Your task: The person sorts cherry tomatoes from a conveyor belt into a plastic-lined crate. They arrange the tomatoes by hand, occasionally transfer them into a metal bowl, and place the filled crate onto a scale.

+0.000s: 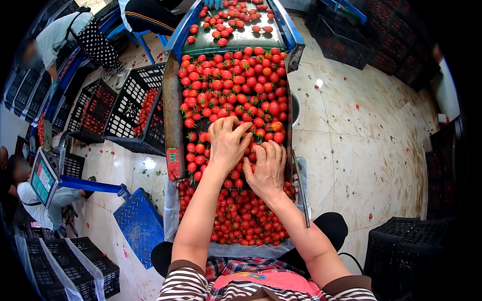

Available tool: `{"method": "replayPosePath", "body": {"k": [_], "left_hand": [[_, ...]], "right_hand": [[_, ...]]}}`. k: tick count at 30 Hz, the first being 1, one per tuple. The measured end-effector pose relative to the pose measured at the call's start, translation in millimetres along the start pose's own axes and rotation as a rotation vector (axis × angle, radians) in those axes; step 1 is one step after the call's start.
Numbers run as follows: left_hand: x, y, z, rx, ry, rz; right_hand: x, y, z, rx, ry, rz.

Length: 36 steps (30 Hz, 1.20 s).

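Many red cherry tomatoes (236, 85), some with green stems, cover a sloping chute with a worn metal side (173, 115). My left hand (228, 143) lies over them near the middle, fingers bent and apart. My right hand (266, 168) is a little lower and to the right, its fingers also apart and curved onto the tomatoes. I see nothing gripped in either hand. Below my hands, a heap of tomatoes (246, 223) fills a container lined with translucent plastic (171, 210). At the top, more tomatoes are scattered on a green belt (201, 42).
Black crates (125, 125) flank the chute at left, others (396, 241) at right. A blue platform scale (138, 220) stands lower left. Two co-workers (75, 35) (45, 205) work at left; another person's gloved hand (213, 4) is at the belt's far end. Stray tomatoes dot the tiled floor (356, 150).
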<state>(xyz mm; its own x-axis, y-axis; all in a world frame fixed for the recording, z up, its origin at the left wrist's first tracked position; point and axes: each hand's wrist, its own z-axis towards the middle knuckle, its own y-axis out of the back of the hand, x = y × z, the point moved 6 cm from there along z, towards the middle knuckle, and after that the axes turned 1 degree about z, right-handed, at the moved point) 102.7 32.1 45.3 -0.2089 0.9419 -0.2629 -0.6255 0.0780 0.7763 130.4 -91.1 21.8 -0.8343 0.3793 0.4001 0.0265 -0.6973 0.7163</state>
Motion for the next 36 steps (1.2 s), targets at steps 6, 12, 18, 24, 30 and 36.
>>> {"method": "replayPosePath", "body": {"k": [6,12,18,24,30,36], "left_hand": [[-6,-15,21,0.421,0.169,0.026],[11,-3,1,0.139,0.263,-0.384],[1,14,-5,-0.045,0.262,-0.479],[6,6,-11,-0.011,0.342,-0.402],[-5,2,5,-0.013,0.295,-0.439],[-53,-31,38,0.330,0.050,-0.408]], "right_hand": [[-1,0,-1,-0.006,0.002,-0.010],[2,0,0,0.003,0.015,-0.006],[2,0,0,-0.009,0.028,-0.029],[2,0,0,-0.007,0.030,-0.034],[0,-2,-1,0.022,0.015,-0.024],[-1,-10,-5,0.144,-0.008,-0.062]]}}
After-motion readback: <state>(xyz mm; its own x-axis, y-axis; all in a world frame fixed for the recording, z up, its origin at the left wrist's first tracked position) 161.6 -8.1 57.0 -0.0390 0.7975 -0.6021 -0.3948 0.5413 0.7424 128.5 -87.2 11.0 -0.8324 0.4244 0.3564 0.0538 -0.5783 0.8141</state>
